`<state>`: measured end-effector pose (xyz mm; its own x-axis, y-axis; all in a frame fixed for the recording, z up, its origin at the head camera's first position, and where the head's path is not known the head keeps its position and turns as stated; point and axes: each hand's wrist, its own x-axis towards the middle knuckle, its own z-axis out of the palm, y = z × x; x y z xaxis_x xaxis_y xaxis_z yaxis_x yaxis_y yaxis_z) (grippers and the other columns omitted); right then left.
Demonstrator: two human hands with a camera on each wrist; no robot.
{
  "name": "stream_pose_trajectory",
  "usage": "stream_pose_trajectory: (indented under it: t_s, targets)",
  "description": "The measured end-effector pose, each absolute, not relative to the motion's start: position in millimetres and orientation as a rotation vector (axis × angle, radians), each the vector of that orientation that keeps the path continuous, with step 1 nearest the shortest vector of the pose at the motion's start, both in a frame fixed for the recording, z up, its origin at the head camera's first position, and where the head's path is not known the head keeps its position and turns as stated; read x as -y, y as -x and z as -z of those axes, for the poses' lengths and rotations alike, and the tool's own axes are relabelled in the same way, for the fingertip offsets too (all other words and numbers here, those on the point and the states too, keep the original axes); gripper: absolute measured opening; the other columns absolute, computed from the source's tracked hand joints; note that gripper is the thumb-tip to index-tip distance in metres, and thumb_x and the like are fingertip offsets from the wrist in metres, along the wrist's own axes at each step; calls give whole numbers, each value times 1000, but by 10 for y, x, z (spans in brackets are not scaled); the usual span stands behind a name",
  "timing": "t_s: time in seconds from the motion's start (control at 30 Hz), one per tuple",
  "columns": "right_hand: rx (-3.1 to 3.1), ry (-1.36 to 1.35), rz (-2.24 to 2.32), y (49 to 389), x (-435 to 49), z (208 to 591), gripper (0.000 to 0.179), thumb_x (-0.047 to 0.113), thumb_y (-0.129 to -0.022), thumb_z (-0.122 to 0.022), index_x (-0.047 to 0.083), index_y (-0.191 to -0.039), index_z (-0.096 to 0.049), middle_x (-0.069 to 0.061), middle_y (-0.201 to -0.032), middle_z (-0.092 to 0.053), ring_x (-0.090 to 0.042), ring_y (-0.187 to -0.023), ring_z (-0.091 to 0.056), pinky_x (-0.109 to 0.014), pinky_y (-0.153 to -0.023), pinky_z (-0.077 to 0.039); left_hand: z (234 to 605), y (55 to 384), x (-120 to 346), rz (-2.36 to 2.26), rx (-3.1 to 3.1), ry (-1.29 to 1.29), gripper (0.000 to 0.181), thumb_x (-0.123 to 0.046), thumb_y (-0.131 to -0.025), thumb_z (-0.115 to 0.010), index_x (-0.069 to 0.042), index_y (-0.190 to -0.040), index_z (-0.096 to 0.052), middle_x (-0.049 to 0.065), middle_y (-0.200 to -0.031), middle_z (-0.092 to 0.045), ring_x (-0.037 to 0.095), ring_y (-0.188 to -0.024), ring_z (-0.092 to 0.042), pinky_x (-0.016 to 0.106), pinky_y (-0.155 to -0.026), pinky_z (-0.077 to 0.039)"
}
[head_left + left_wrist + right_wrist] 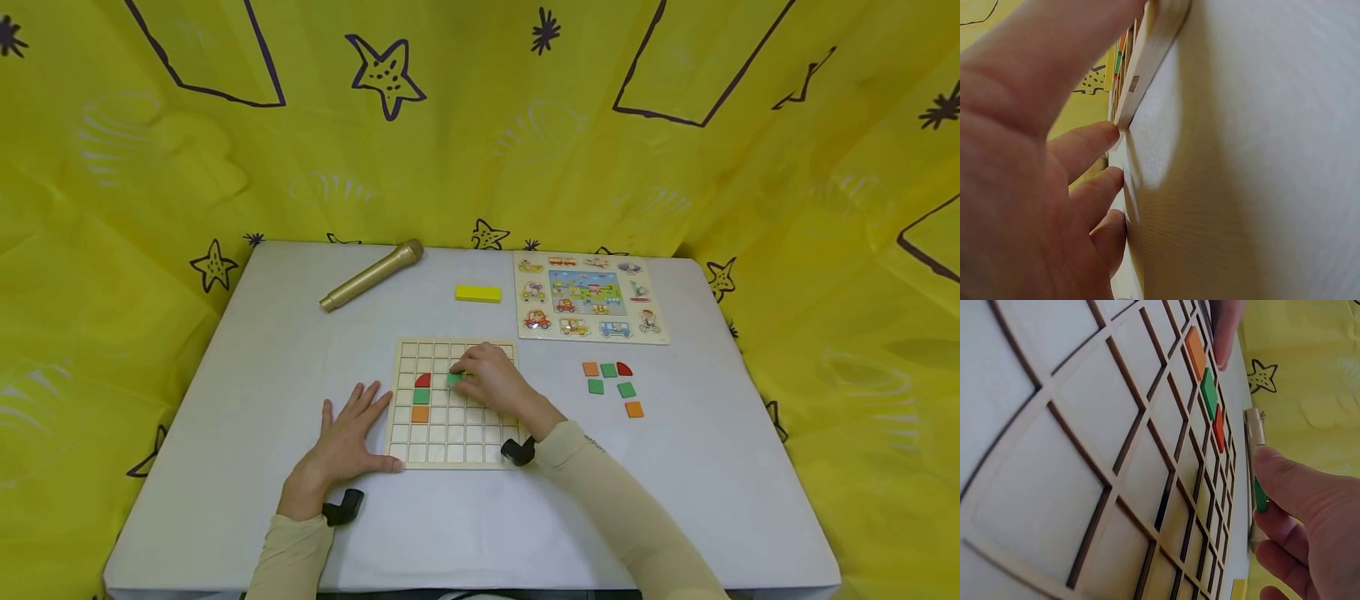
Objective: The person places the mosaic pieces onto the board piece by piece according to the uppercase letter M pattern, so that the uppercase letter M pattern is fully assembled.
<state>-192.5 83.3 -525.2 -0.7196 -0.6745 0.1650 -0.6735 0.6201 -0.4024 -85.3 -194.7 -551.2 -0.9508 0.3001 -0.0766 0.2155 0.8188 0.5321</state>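
A wooden grid board (465, 454) lies on the table. In one of its left columns sit a red quarter-circle tile (423, 381), a green square tile (422, 397) and an orange square tile (420, 414), one below another. My right hand (495, 382) is over the upper part of the board, pinching another green square tile (1260, 495) between thumb and fingertips. At the board's left edge, my left hand (345, 442) lies with fingers spread, the thumb at the lower left corner and a fingertip against the side.
Several loose orange, green and red tiles (596, 387) lie right of the board. Behind it are a yellow block (478, 293), a gold toy microphone (371, 276) and a picture puzzle board (592, 329). A yellow patterned curtain (450, 167) surrounds the table (225, 400).
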Motion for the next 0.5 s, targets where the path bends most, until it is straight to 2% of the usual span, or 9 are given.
stream_pose_trajectory:
  t_s: [0.13,0.5]
  targets:
    - [-2819,1172,690,1902,-773,5253,25,29,-89,-74,13,-108,-74,1,-105,-67,-21,-106,-54,-39,-95,-39,5509,848,1950,-799,-2852,-419,117,-63,-59,-84,-7,-151,-37,17,-159,-21,38,-146,-8,70,-105,6]
    - [-2836,1154,611,1892,-673,5299,28,33,-91,-71,13,-110,-74,1,-106,-67,-18,-102,-54,-36,-91,-41,5503,851,1953,-806,-2849,-420,116,-63,-60,-84,-7,-151,-37,17,-159,-21,38,-146,-9,70,-105,7]
